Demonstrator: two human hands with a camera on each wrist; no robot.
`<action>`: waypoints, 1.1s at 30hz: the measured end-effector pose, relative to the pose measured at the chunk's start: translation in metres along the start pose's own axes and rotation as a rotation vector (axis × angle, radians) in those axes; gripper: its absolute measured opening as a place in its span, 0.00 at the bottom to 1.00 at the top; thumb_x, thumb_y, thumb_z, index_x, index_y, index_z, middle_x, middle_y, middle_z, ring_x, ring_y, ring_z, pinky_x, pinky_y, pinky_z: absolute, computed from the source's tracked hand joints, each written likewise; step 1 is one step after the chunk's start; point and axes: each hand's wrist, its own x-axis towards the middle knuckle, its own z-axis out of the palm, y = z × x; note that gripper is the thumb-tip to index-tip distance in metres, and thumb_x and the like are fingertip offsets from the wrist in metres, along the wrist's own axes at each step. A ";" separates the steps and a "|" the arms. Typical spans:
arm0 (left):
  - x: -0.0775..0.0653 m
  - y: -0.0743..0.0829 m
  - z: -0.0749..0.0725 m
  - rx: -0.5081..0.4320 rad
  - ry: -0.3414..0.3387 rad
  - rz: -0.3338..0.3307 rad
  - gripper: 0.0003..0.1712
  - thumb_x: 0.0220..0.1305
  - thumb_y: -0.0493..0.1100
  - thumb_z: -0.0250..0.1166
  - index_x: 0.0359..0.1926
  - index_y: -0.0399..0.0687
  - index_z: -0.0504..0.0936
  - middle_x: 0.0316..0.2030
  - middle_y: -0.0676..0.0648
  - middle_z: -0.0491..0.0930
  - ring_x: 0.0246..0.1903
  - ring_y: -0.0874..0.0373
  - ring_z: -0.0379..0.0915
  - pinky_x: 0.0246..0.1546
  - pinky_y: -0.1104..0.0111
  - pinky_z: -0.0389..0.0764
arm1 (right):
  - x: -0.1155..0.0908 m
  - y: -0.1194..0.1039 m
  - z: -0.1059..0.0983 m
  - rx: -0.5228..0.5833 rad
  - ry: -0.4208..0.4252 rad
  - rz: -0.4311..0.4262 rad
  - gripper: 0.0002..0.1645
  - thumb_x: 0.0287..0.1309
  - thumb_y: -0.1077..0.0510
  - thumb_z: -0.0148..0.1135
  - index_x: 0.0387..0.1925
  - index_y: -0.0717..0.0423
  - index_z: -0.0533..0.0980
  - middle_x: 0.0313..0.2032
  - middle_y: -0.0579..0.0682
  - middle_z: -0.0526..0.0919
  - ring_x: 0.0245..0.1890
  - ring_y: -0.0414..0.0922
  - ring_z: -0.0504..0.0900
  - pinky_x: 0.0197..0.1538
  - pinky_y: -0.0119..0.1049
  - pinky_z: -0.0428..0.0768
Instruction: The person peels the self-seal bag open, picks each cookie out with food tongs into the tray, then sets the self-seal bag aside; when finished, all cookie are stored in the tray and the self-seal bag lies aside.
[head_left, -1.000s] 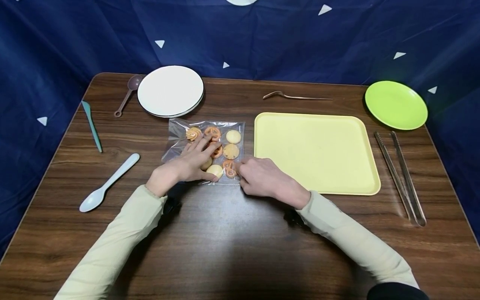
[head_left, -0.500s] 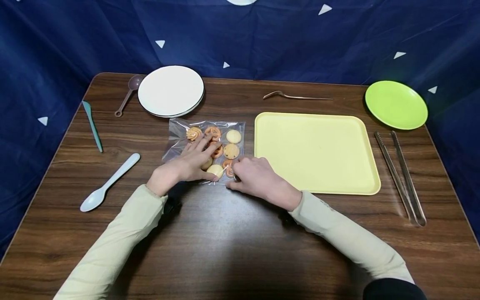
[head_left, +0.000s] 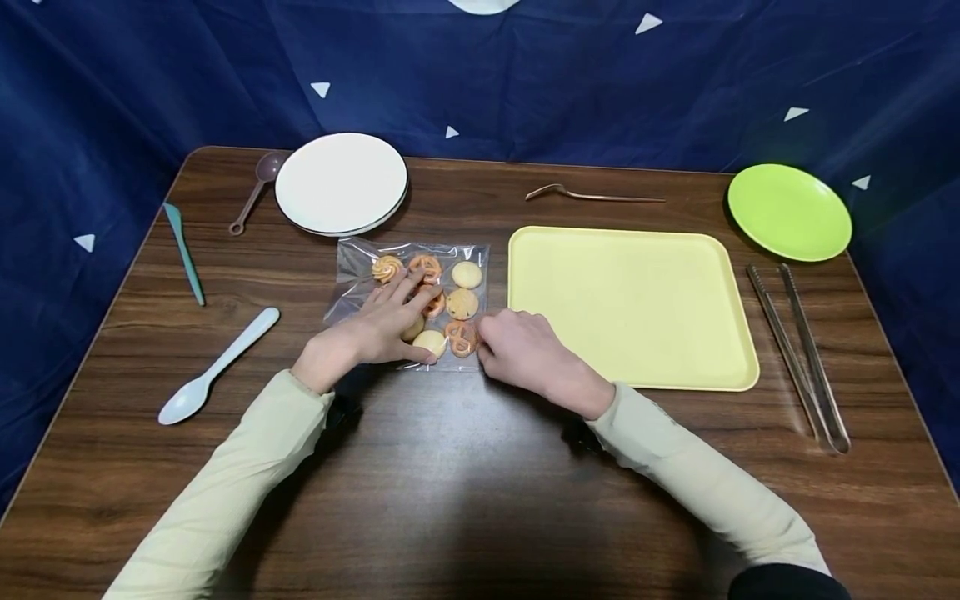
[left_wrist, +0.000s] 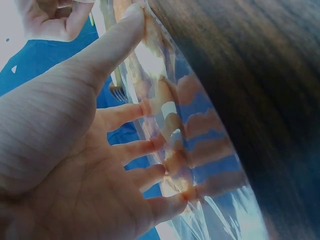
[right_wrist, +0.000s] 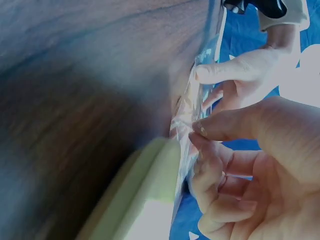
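Note:
A clear plastic bag (head_left: 356,260) of cookies and pretzels lies flat on the table. My left hand (head_left: 371,330) rests on its left part with fingers spread, covering some of the cookies. At the lower right corner, my right hand (head_left: 531,354) has its fingers curled in at the bag's edge. The right wrist view shows that thumb and forefinger (right_wrist: 220,125) pinching the clear film (right_wrist: 186,117). Beside that hand in the bag is a pretzel (head_left: 461,338), with a chip-dotted cookie (head_left: 462,304) above it.
A pale yellow tray (head_left: 630,308) lies just right of the bag. White plates (head_left: 341,183) and a brown spoon (head_left: 267,168) are behind left, with a teal knife (head_left: 185,254) and light-blue spoon (head_left: 217,367). A fork (head_left: 592,197), green plate (head_left: 789,212) and tongs (head_left: 801,362) surround the tray.
My right hand moved left over the lower-right pretzel, then back right to the bag's edge, uncovering the pretzel. The left hand has stayed in place.

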 end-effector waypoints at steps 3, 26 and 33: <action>0.000 -0.001 0.000 0.006 -0.001 -0.001 0.55 0.55 0.55 0.69 0.73 0.43 0.47 0.71 0.34 0.34 0.69 0.37 0.24 0.62 0.39 0.40 | -0.002 0.004 -0.003 0.023 -0.005 0.041 0.17 0.50 0.63 0.55 0.11 0.49 0.66 0.17 0.46 0.73 0.17 0.45 0.72 0.18 0.42 0.70; 0.000 0.000 -0.001 0.023 -0.004 0.008 0.55 0.55 0.55 0.68 0.72 0.41 0.47 0.71 0.33 0.35 0.69 0.37 0.24 0.61 0.39 0.42 | 0.024 -0.001 -0.008 -0.026 -0.095 0.048 0.18 0.57 0.53 0.59 0.14 0.50 0.69 0.16 0.46 0.73 0.19 0.44 0.74 0.21 0.43 0.72; 0.000 0.001 -0.001 0.032 0.004 0.012 0.54 0.55 0.55 0.68 0.72 0.41 0.47 0.71 0.32 0.36 0.69 0.36 0.25 0.61 0.39 0.42 | 0.022 0.005 -0.009 0.032 -0.068 0.060 0.19 0.53 0.63 0.54 0.10 0.49 0.64 0.15 0.46 0.70 0.17 0.45 0.71 0.19 0.42 0.70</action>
